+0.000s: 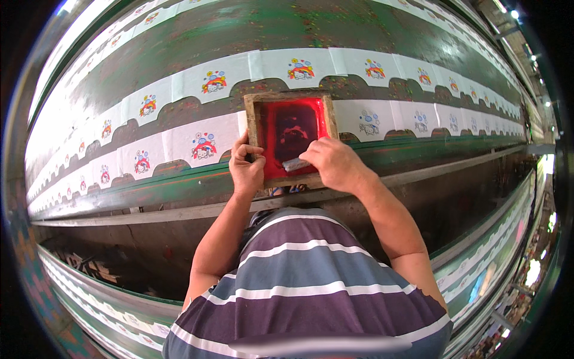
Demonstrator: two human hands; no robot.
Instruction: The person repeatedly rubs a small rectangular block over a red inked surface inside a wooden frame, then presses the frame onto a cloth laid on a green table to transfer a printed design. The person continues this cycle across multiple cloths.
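1. Leaning over the bench edge, the person's striped shirt (305,281) fills the near foreground, and both bare forearms rise from it toward the work; the elbows are bent and drawn in, the right forearm running up at a slant from the lower right.

2. Judging by the setup, the step in hand is a screen-print pass: red ink is being pulled across the mesh over one white piece.

3. The left hand (246,167) is closed on the near left corner of the wooden screen frame (291,139), thumb on top of the wood and fingers curled over the edge, pinning it flat.

4. The right hand (336,163) is clamped around a small squeegee (295,164), knuckles up, wrist cocked inward; the blade rests on the red mesh near the frame's near edge.

5. The frame sits on the nearer row of white fabric pieces (179,143) laid along the long green table (251,36), covering one piece. Pieces to its left show a full-colour cartoon print; those to its right look paler, seemingly lacking red.

6. The next move probably calls for even pressure to the end of the stroke, then a clean, straight lift of the frame so the wet ink does not smear.

7. Farther off, a second row of printed pieces (299,67) runs along the table.
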